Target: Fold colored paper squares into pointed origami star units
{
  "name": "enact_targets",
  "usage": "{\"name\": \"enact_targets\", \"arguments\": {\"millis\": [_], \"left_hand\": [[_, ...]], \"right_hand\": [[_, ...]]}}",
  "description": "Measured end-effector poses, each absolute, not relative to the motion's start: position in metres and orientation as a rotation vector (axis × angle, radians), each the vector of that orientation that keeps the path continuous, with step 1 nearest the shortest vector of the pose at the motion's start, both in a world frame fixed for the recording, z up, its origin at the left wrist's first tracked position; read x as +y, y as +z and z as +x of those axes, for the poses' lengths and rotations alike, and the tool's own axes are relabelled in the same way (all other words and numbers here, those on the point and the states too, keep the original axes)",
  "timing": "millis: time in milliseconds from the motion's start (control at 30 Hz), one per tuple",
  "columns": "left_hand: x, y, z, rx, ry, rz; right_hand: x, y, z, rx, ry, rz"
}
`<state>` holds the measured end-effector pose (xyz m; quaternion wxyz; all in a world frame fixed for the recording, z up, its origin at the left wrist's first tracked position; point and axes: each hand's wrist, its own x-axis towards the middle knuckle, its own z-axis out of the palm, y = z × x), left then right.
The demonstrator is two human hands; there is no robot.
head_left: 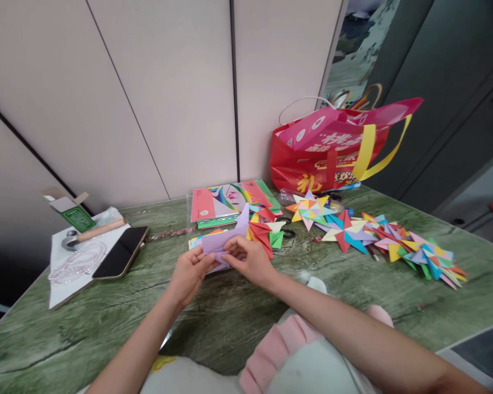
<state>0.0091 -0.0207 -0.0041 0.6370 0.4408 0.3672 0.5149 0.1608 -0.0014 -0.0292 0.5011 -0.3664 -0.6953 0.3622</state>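
Note:
A sheet of purple origami paper (214, 242), partly folded, is held between my two hands above the front middle of the table. My left hand (192, 271) pinches its lower left part, thumb on top. At its lower right edge the fingers of my right hand (250, 260) close on the paper. A pointed purple part (243, 220) rises behind it; whether it belongs to the same sheet I cannot tell. Just beyond my right hand lie folded paper pieces (261, 234) in red, green and cream. Colored sheets show partly behind the purple paper.
Several multicolored paper stars (310, 209) spread along the right of the table. Behind them stands a red gift bag (304, 158). Packs of colored paper (205, 205) lie at the back. A phone (121, 253), a hammer (101, 230), a beaded string (80, 264) and a green box (79, 218) sit left.

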Motion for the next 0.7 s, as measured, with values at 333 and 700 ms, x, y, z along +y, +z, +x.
{"name": "enact_targets", "arguments": {"millis": [333,700], "left_hand": [[-0.0215,-0.0042,0.0101,0.834,1.144,1.05],[-0.0221,-0.0034,0.0116,0.879,1.134,1.036]], "right_hand": [[0.0006,-0.0306,0.1604,-1.568,0.97,-0.93],[0.0002,-0.0295,0.1607,-1.554,0.89,-0.956]]}}
